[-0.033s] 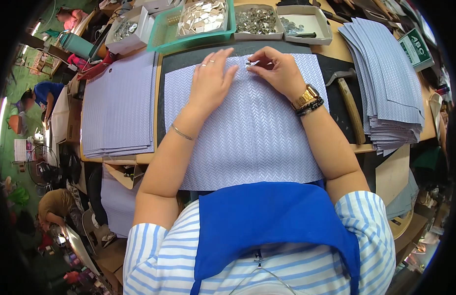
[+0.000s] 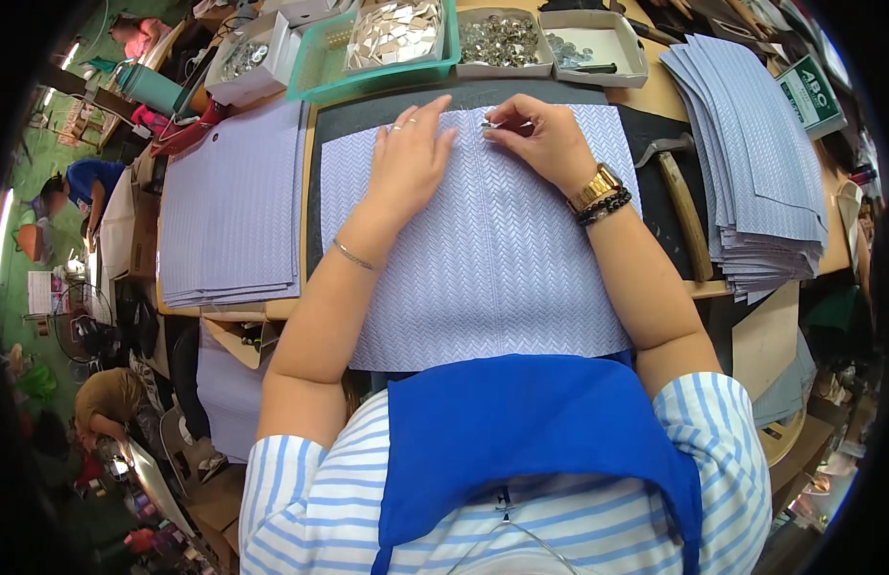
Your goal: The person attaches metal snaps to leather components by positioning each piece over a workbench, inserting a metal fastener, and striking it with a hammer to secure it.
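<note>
A light lavender-blue panel with an embossed herringbone weave (image 2: 492, 259) lies in front of me, a seam running down its middle. My left hand (image 2: 411, 149) rests on its upper part, left of the seam, fingers stretched out and holding nothing. Just right of the seam, near the top edge, my right hand (image 2: 535, 139) pinches a small shiny metal piece (image 2: 487, 126) between thumb and forefinger. The piece is too small to name and partly covered by the fingertips. Beneath the panel is a dark mat (image 2: 387, 101). A wooden-handled hammer (image 2: 687, 206) lies to the right.
Stacks of similar panels lie at left (image 2: 234, 211) and right (image 2: 756, 163). Along the back stand a green basket (image 2: 315, 72) with pale chips, a box of metal fittings (image 2: 505, 43), a box of discs (image 2: 607, 53) and another white box (image 2: 241, 62). A green box (image 2: 810, 96) sits far right.
My left hand has shifted very slightly, its thumb drawn a little closer to the fingers. The right hand keeps its pinch in almost the same place.
</note>
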`<state>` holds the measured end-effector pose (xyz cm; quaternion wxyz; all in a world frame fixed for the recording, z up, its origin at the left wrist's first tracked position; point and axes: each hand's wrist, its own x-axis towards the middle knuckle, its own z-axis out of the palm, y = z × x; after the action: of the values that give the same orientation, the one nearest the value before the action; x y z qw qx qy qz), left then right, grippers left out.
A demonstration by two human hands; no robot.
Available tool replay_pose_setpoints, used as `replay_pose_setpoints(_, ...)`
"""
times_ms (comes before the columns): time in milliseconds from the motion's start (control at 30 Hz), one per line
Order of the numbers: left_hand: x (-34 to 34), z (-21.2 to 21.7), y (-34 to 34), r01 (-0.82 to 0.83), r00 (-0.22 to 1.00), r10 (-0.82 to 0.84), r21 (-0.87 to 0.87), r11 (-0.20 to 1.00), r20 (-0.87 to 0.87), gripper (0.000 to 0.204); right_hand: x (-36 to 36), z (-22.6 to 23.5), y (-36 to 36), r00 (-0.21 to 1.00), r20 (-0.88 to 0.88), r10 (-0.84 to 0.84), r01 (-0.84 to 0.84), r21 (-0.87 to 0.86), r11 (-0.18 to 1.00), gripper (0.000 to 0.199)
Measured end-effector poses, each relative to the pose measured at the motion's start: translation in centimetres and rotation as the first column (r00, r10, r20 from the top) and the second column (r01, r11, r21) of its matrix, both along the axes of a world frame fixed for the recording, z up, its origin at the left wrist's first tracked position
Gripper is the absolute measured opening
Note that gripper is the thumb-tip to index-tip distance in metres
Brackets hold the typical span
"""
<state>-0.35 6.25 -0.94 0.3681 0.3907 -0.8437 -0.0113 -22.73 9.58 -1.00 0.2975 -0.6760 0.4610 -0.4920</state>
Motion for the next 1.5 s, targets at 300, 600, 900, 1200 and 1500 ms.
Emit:
replay_pose_setpoints(300,-0.1,1.4,-2.9,0.022,0.988,-0.072,0.327,0.945,0.14,0.029,0.4,-0.1,0.1,0.985,-0.164,-0.048,0.037,-0.069,0.997,0.017)
replay_pose_setpoints(600,-0.4,0.7,-4.2,0.278,0.946,-0.043,0.736,0.618,-0.321,0.026,0.7,-0.5,-0.4,0.945,-0.302,-0.126,0.041,-0.271,0.962,0.016)
replay_pose_setpoints(900,0.0,1.0,-4.0,0.319,0.926,-0.031,0.733,0.601,-0.377,0.032,0.9,-0.6,-0.6,0.908,-0.394,-0.14,-0.022,-0.381,0.924,0.014)
replay_pose_setpoints(1200,-0.6,1.7,-0.8,0.202,0.967,-0.062,0.599,0.775,-0.246,0.038,0.8,0.3,-0.2,0.891,-0.383,-0.242,0.118,-0.319,0.94,0.018)
replay_pose_setpoints(1500,0.3,3.0,1.2,0.178,0.984,-0.177,-0.062,0.982,0.028,0.027,0.9,2.6,0.8,0.837,-0.503,-0.216,-0.06,-0.477,0.877,0.025)
